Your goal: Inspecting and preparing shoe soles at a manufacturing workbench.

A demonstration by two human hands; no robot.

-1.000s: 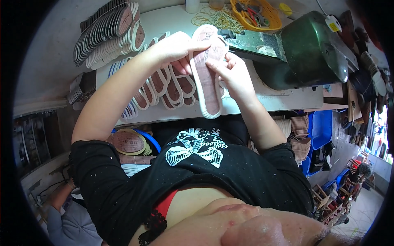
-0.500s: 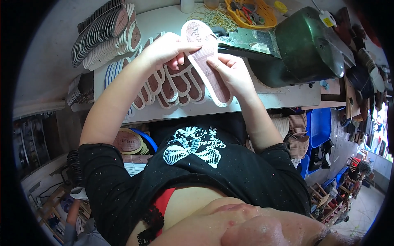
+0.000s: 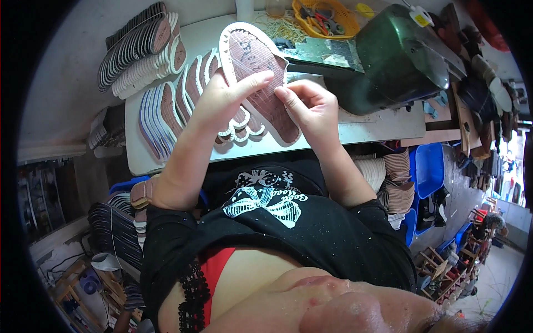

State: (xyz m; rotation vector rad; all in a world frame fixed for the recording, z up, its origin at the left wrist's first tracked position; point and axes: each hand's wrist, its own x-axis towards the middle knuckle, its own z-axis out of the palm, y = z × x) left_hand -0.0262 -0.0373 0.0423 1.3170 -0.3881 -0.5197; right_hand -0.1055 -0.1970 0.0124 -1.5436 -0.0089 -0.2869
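Observation:
A shoe insole (image 3: pixel 247 53) with a brown woven-pattern face and white edging is held up over the white table, its broad end tilted up and away from me. The edging looks notched around that broad end. My left hand (image 3: pixel 226 97) grips its left side, thumb across the face and the other fingers mostly behind. At the right edge, my right hand (image 3: pixel 311 108) pinches the insole's side between thumb and forefinger. Behind and below my left hand, more white-edged insoles (image 3: pixel 191 83) lie overlapping on the table; several blue-and-white-edged ones (image 3: pixel 158 119) lie left of them.
A dark green machine (image 3: pixel 397 61) stands at the right on the table (image 3: pixel 383 127). A yellow basket (image 3: pixel 327 22) of tools sits behind it, beside tangled pale cord (image 3: pixel 286 25). Tied insole stacks (image 3: pixel 136 47) stand far left. Blue bins (image 3: pixel 429 172) are at the right.
The insole shows a different face, with notched edging, and sits slightly further left. My left hand has shifted from its upper part to its left side; my left elbow has come inward.

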